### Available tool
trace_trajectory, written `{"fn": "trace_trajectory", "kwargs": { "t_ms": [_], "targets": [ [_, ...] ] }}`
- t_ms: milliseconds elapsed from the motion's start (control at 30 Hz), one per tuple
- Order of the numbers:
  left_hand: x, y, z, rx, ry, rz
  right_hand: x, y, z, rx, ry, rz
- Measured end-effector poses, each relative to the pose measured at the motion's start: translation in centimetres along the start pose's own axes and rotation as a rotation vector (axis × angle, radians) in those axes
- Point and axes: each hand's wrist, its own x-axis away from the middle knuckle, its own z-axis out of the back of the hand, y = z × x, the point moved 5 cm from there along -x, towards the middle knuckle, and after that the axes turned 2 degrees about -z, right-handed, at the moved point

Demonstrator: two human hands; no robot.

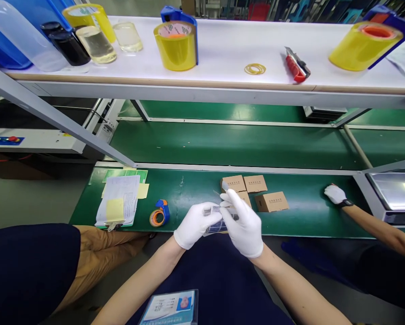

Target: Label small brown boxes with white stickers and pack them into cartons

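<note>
Both my hands wear white gloves and meet above the near edge of the green work surface (188, 189). My left hand (195, 224) grips a small sheet of labels (219, 223) from the left. My right hand (244, 223) is closed over the sheet's right side, and its raised forefinger carries a small pale label (225, 185) at the tip. Just beyond my hands lie several small brown cardboard boxes (272, 201) on the green surface.
A blue-and-orange tape dispenser (159, 215) and a clipboard with papers (119, 203) lie to the left. A co-worker's gloved hand (335, 194) rests at the right by a scale (395, 192). The upper shelf holds yellow tape rolls (175, 45), a red knife (296, 65) and rubber bands (255, 68).
</note>
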Motion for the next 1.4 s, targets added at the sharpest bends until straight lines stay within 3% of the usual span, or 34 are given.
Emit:
{"fn": "trace_trajectory", "kwargs": {
  "t_ms": [100, 200, 300, 433, 500, 600, 700, 867, 1400],
  "targets": [
    [-0.1, -1.4, -0.4, 0.208, -0.081, 0.074, 0.8, -0.3, -0.1, 0.001, 0.001, 0.08],
    [-0.7, -3.0, 0.5, 0.299, -0.092, 0.111, 1.4, 1.2, 0.3, -0.125, -0.003, -0.161],
    [-0.9, -4.6, 4.6, 0.196, 0.129, 0.099, 2.4, 5.4, 0.6, -0.282, 0.004, -0.461],
    [0.8, -5.9, 11.5, 0.067, 0.463, 0.092, 6.1, 13.1, 0.2, -0.218, -0.044, -0.626],
    [1.9, -6.6, 13.7, 0.075, 0.503, 0.143, 8.7, 16.4, -0.8, -0.124, -0.125, -0.663],
    [3.1, -7.6, 15.5, 0.163, 0.535, 0.182, 11.6, 19.0, -2.9, -0.053, -0.207, -0.666],
    [3.6, -8.5, 16.3, 0.224, 0.607, 0.154, 12.7, 19.6, -5.1, -0.039, -0.24, -0.665],
    [3.6, -9.4, 16.0, 0.275, 0.587, 0.172, 12.7, 19.6, -7.4, -0.034, -0.273, -0.666],
    [3.1, -9.3, 16.3, 0.3, 0.593, 0.195, 13.0, 18.9, -8.3, 0.099, -0.333, -0.632]
  ]
}}
